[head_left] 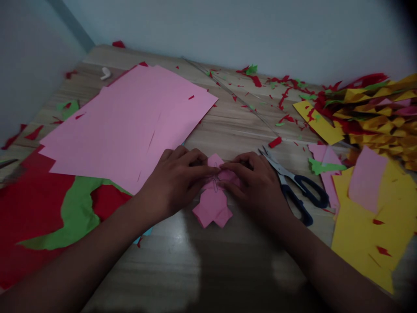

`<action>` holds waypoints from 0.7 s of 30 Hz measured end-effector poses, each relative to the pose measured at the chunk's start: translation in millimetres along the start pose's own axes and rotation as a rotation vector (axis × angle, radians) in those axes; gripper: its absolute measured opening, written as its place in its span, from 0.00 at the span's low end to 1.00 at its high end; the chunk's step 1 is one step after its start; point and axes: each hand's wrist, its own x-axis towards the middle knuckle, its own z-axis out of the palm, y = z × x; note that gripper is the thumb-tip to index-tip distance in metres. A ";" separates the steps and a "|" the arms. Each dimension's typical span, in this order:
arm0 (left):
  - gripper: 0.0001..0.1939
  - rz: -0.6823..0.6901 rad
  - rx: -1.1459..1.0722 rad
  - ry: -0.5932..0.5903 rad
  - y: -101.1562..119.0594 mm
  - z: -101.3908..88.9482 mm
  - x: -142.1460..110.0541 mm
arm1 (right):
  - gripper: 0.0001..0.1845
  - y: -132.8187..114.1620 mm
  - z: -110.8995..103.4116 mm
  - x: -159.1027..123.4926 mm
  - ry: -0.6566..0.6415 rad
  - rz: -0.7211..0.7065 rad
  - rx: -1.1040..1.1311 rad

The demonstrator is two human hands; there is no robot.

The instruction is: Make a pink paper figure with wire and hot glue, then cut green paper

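Observation:
A small folded pink paper piece [213, 206] lies on the wooden table [208, 261] in front of me. My left hand [174, 180] presses on its upper left with fingers pinched together. My right hand [256, 182] pinches its upper right edge. Both sets of fingertips meet at the top of the piece, where a thin wire paper clip [215, 184] seems to sit. Blue-handled scissors [295, 189] lie shut just right of my right hand.
Large pink sheets [130, 121] lie at left over red paper [32, 204] and green paper [76, 213]. Yellow sheets [371, 230] with a pink scrap [366, 180] lie at right. A heap of yellow and red cuttings [374, 108] sits far right. Scraps litter the table.

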 end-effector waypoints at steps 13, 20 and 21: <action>0.25 -0.100 -0.065 -0.015 0.4 -1.3 0.9 | 0.15 0.5 -0.1 -0.1 -0.003 0.005 0.010; 0.17 -0.175 -0.187 0.075 3.8 -5.2 2.3 | 0.15 0.7 0.6 -0.4 0.007 0.005 0.007; 0.14 -0.204 -0.238 0.103 5.1 -6.3 2.5 | 0.15 0.5 0.7 -0.3 0.007 0.005 0.007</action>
